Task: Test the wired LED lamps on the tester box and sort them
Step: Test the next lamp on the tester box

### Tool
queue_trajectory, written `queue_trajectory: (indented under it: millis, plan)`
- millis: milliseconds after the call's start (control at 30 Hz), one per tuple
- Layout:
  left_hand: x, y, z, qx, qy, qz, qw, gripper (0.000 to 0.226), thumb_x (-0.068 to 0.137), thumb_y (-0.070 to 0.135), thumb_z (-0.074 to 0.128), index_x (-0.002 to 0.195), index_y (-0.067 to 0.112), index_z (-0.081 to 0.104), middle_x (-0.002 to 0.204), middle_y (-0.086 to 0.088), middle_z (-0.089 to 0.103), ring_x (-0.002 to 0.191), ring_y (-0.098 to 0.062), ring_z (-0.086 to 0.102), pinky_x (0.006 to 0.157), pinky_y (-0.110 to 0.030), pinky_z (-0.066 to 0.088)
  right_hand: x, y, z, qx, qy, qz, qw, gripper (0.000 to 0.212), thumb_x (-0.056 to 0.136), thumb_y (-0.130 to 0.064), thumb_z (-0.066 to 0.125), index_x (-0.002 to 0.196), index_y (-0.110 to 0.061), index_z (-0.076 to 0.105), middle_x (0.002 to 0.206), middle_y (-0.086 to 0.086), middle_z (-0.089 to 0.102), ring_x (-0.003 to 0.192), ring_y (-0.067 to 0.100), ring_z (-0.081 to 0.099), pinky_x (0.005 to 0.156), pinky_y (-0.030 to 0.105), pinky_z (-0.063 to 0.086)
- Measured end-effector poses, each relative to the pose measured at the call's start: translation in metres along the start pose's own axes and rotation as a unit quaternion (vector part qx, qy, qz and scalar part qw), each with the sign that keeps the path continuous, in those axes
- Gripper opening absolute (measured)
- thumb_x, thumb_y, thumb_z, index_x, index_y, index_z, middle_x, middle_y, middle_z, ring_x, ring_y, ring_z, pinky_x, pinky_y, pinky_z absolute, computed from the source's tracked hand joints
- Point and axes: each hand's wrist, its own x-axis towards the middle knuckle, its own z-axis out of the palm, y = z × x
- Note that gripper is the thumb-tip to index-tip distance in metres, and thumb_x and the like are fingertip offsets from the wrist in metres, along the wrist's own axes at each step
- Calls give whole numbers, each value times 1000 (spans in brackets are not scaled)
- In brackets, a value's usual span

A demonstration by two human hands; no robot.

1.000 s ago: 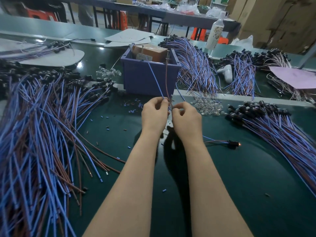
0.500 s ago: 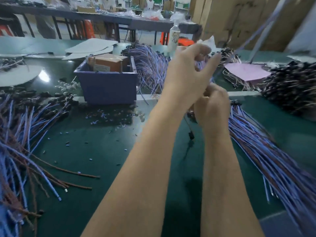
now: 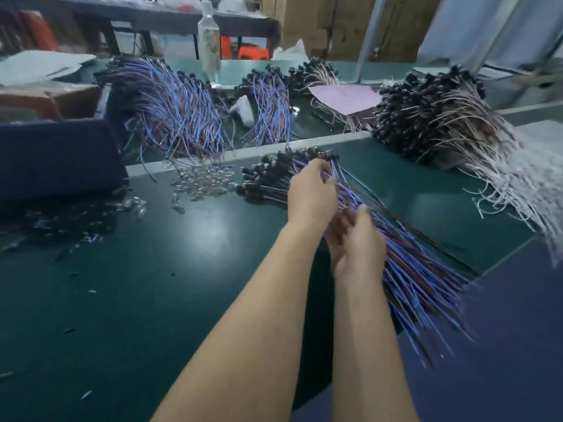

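A pile of wired LED lamps (image 3: 405, 263), with blue and brown wires and black heads, lies on the green table (image 3: 152, 269) right of centre. My left hand (image 3: 310, 193) is on the pile near the lamp heads, its fingers curled onto a few wires. My right hand (image 3: 356, 242) is just below it against the wires, thumb up and fingers loosely extended; motion blur hides any grip. The purple tester box (image 3: 61, 156) stands at the far left, apart from both hands.
Clear LED caps (image 3: 201, 181) lie scattered between box and pile. More blue-wired bundles (image 3: 170, 108) and a white-wired heap (image 3: 441, 117) lie behind and to the right. A bottle (image 3: 208, 35) and pink paper (image 3: 344, 95) are at the back. The table edge runs close on the right.
Both hands left the front of the tester box, lifted a lamp by its wires, swung right and came down onto the right-hand pile. My view turned right with them.
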Motion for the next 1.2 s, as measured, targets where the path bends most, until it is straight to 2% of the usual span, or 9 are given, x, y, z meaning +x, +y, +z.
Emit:
queue_trajectory:
  millis: [133,333,500,633,800,900,1000,1133,1200]
  plan:
    - [9,-22,12,101,-25,-6,995,39,91,23,59,129,18,51,106,-15,66,101,-32,59,80,-32,43,7,8,-2,-94,-27,22,995,26,94,-7,47,74,-6,65,64,6,67,53,12,63,45,19,49]
    - [16,-24,8,81,-21,-15,996,28,89,26,59,114,14,52,98,-9,66,94,-29,60,76,-33,44,5,13,9,-120,-38,-5,992,24,93,-7,46,83,-9,67,74,4,71,69,16,67,55,22,54]
    - [12,-15,-40,77,84,26,993,18,93,25,50,96,13,64,92,-5,65,84,-22,56,69,-24,35,-8,27,36,-123,-79,18,989,16,92,-4,49,84,-10,62,67,2,64,56,12,59,42,17,43]
    - [-3,-17,-116,-13,184,24,983,14,94,20,50,87,14,62,73,7,57,74,-14,54,67,-23,39,-42,59,81,-166,-194,14,967,21,90,1,46,79,-11,58,53,-5,58,41,2,51,39,13,39]
    - [-41,-43,-219,-170,376,-12,911,17,91,6,47,85,18,58,85,-3,66,81,-18,61,83,-36,53,-105,121,133,-308,-350,-30,884,18,88,0,50,80,-13,59,72,3,63,63,11,58,63,25,50]
    - [-63,-59,-273,-259,476,-22,840,21,91,2,42,90,16,56,83,1,63,77,-12,58,74,-27,52,-144,165,155,-415,-424,-72,802,13,87,-8,56,83,-20,62,81,-1,68,80,15,63,73,28,50]
    - [-79,-73,-320,-317,541,-27,778,21,91,-1,39,88,15,53,85,-2,60,71,-11,54,70,-25,46,-179,204,171,-456,-479,-95,744,13,87,-11,58,88,-23,65,90,0,71,85,15,63,73,26,48]
    - [-93,-85,-368,-347,588,-23,730,21,90,-3,37,90,12,52,84,-5,59,71,-13,53,68,-25,42,-215,239,188,-482,-550,-74,678,24,92,-13,50,109,-15,67,109,10,67,99,27,60,83,36,49]
    - [-97,-88,-384,-365,604,-22,708,22,89,-3,37,89,12,52,82,-5,60,68,-13,52,68,-26,42,-227,249,196,-561,-575,-121,583,14,92,-19,49,95,-17,63,112,9,65,96,29,56,74,32,40]
